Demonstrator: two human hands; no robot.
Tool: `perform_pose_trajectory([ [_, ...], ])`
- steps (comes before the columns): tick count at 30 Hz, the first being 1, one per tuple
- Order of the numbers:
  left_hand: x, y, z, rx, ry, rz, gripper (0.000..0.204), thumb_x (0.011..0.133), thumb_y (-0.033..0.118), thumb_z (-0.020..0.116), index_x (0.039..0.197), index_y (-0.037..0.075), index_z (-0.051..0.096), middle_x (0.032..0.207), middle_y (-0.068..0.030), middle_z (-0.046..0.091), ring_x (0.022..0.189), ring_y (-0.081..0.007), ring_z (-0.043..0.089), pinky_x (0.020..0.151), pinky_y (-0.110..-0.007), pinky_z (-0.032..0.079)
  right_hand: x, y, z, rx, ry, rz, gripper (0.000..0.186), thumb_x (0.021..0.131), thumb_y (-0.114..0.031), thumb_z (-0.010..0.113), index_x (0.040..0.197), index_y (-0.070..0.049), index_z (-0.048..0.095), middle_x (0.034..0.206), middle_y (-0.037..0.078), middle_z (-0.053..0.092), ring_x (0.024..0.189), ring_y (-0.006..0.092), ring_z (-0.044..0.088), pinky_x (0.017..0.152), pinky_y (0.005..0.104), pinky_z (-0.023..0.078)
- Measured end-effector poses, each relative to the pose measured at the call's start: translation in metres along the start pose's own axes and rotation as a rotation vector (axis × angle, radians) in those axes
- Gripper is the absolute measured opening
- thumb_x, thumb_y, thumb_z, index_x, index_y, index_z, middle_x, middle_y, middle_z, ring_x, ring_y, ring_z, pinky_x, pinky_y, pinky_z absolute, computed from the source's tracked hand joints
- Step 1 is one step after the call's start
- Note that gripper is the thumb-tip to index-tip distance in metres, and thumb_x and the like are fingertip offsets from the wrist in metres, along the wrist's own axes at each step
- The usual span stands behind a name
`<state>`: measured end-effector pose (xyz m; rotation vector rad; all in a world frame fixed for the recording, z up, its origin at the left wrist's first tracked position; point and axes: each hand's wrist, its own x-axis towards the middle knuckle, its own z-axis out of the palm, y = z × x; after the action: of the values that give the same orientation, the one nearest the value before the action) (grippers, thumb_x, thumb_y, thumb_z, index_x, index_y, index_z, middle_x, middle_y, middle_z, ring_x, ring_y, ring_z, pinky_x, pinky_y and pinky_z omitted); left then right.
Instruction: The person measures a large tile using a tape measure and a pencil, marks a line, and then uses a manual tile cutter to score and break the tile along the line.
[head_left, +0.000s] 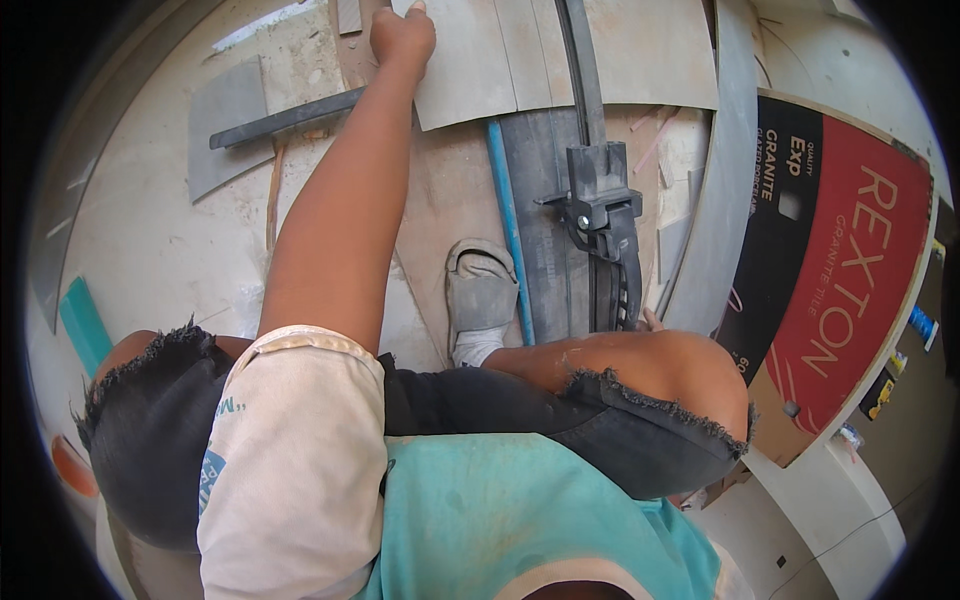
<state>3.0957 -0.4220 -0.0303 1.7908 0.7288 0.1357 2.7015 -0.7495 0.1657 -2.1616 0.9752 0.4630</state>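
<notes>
My left arm reaches far forward, and my left hand [403, 40] is closed at the left edge of a large grey tile [465, 65]. Its fingertips are partly hidden. The tile lies across a manual tile cutter [545, 235] with a dark bed and a long black rail [582, 70]. On the rail, nearer to me, sits the black cutting carriage [600, 195]. Its handle [630, 285] points back towards my right knee. Just a bit of my right hand [652, 320] shows beside the handle's end, its fingers closed there; the knee covers the rest.
A black bar [285, 118] sticks out left, near a grey tile offcut [225, 125]. My sandalled foot [482, 290] stands beside the cutter's blue edge [508, 220]. At right is a red and black tile carton [830, 270]. A teal piece [86, 325] lies far left.
</notes>
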Motion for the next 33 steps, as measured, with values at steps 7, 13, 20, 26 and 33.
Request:
perform_pose_trajectory([
  [7, -0.015, 0.027, -0.003, -0.025, -0.039, -0.114, 0.042, 0.086, 0.027, 0.064, 0.108, -0.009, 0.059, 0.108, -0.0245, 0.064, 0.101, -0.0353, 0.063, 0.086, -0.04, 0.048, -0.079, 0.061, 0.002, -0.043, 0.053, 0.197, 0.052, 0.093, -0.035, 0.056, 0.131, 0.0, 0.047, 0.111, 0.014, 0.062, 0.099, 0.02, 0.06, 0.085, 0.0317, 0.047],
  [13, -0.02, 0.021, -0.021, 0.069, -0.101, -0.166, 0.05, 0.091, 0.026, 0.058, 0.123, -0.009, 0.043, 0.117, -0.0287, 0.058, 0.109, -0.0402, 0.058, 0.094, -0.042, 0.046, -0.09, 0.037, -0.016, -0.112, -0.008, 0.171, 0.047, 0.091, -0.031, 0.058, 0.126, 0.0, 0.05, 0.108, 0.013, 0.063, 0.097, 0.0184, 0.06, 0.084, 0.0313, 0.047],
  [20, -0.033, 0.022, -0.005, 0.031, -0.096, -0.146, 0.048, 0.09, 0.027, 0.058, 0.123, -0.007, 0.048, 0.117, -0.027, 0.059, 0.11, -0.0391, 0.058, 0.094, -0.041, 0.045, -0.082, -0.102, -0.029, -0.21, -0.015, 0.058, 0.041, 0.089, -0.026, 0.06, 0.12, -0.001, 0.053, 0.103, 0.012, 0.064, 0.093, 0.0166, 0.06, 0.082, 0.0309, 0.047],
  [26, -0.035, 0.023, -0.015, 0.054, -0.155, -0.095, 0.046, 0.092, 0.025, 0.056, 0.122, -0.008, 0.046, 0.114, -0.0283, 0.06, 0.108, -0.0405, 0.059, 0.092, -0.043, 0.046, -0.066, -0.181, -0.025, -0.254, -0.041, -0.039, 0.035, 0.087, -0.021, 0.061, 0.116, -0.001, 0.056, 0.1, 0.011, 0.065, 0.09, 0.0151, 0.06, 0.081, 0.0305, 0.047],
  [33, -0.033, 0.023, -0.013, -0.005, -0.206, -0.099, 0.048, 0.092, 0.025, 0.056, 0.123, -0.009, 0.045, 0.119, -0.0305, 0.056, 0.112, -0.0413, 0.056, 0.095, -0.043, 0.044, -0.065, -0.169, -0.026, -0.248, -0.047, -0.036, 0.033, 0.086, -0.02, 0.062, 0.113, -0.002, 0.058, 0.097, 0.01, 0.066, 0.088, 0.0144, 0.06, 0.08, 0.0305, 0.047],
])
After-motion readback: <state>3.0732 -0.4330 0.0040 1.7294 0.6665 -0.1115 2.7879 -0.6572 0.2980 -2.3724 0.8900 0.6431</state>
